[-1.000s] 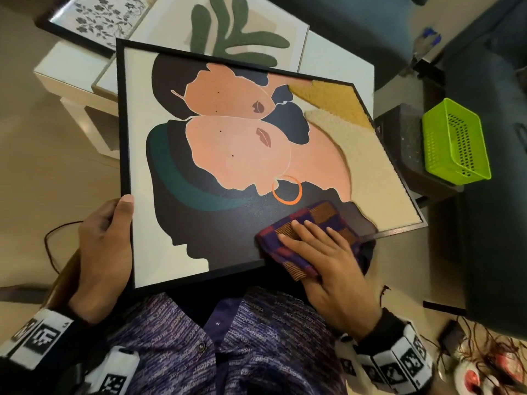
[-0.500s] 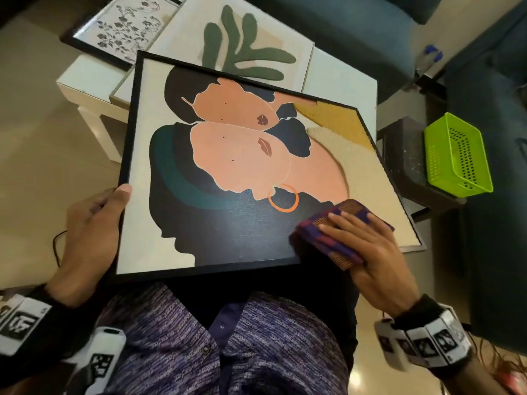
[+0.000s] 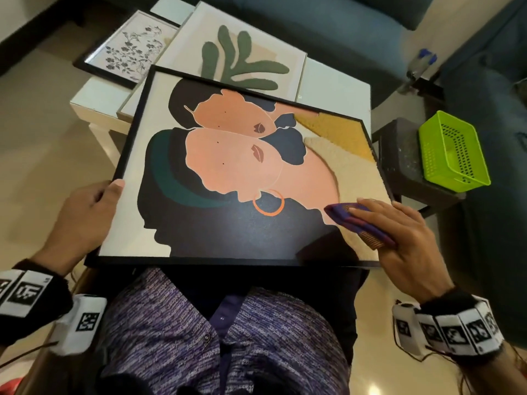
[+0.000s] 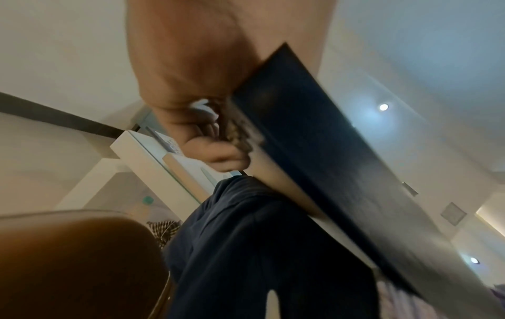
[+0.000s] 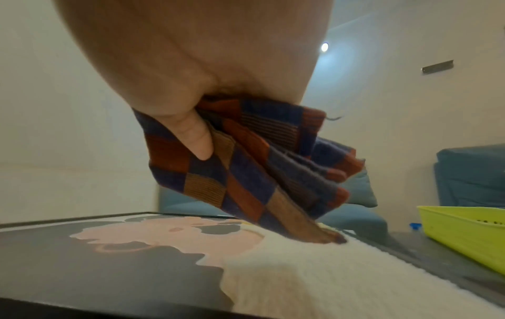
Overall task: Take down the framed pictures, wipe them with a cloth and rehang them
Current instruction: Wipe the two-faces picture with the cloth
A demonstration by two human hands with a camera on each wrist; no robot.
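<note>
A black-framed picture of two faces [image 3: 228,166] lies across my lap, its far edge over a white table. My left hand [image 3: 85,215] grips its left edge, thumb on top and fingers curled underneath [image 4: 218,151]. My right hand [image 3: 399,238] holds a folded checked cloth [image 3: 359,223] near the picture's lower right corner, fingers over it and the thumb pinching it from below [image 5: 196,138]. In the right wrist view the cloth [image 5: 246,172] hangs tilted, only its front tip touching the cream textured patch [image 5: 314,269].
Two more framed pictures lie on the white table [image 3: 336,84]: a green leaf print [image 3: 242,58] and a floral drawing [image 3: 131,49]. A green plastic basket [image 3: 450,149] sits on a dark stool to the right. Blue sofas stand behind and to the right.
My right hand has slid the cloth rightward across the picture, from the dark area near the bottom middle to the cream patch at the right. The picture has turned level in my lap.
</note>
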